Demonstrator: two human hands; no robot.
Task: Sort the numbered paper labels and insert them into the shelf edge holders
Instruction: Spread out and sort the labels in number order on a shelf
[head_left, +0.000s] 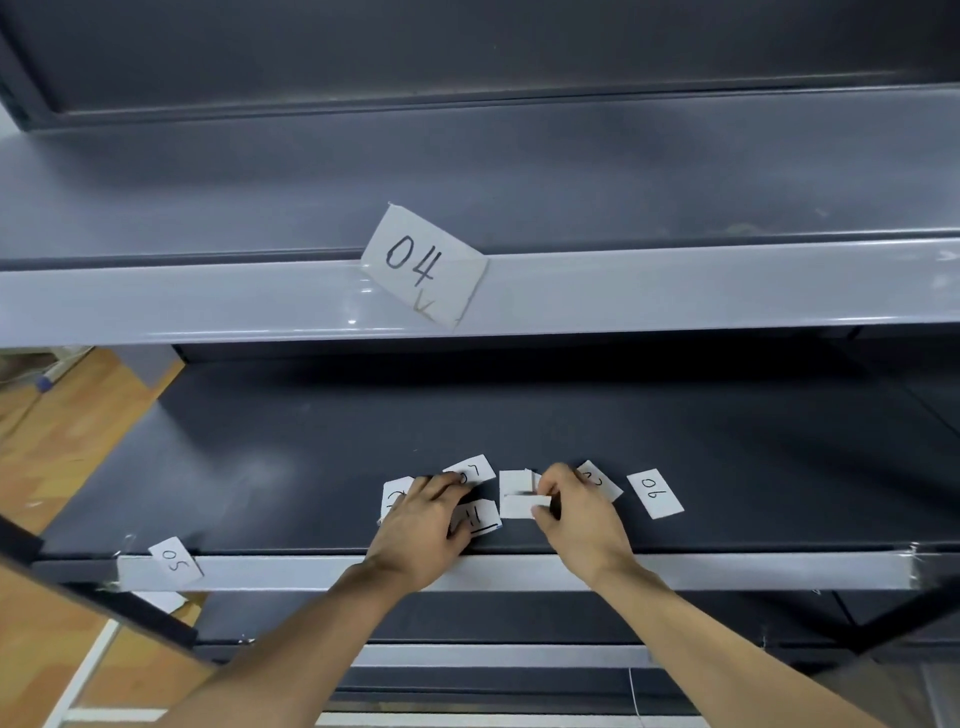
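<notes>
Several white paper labels lie on the dark lower shelf (260, 467). My left hand (423, 525) rests flat on a cluster of them, covering part of the "11" label (480, 517) and touching a label (471, 469) behind it. My right hand (579, 506) pinches a blank-side label (522, 501) at its right edge. A partly hidden label (602, 480) lies behind that hand, and the "06" label (654, 492) lies to the right. Label "05" (175, 560) sits in the lower shelf edge holder (727, 570). Label "04" (423, 265) leans tilted in the upper edge holder (182, 301).
The grey upper shelf (519, 171) spans the view above. More shelf edges (493, 656) show below my arms. Wooden floor (62, 441) and a white frame (83, 675) lie at the left. A scrap of paper (163, 601) sits under the "05" label.
</notes>
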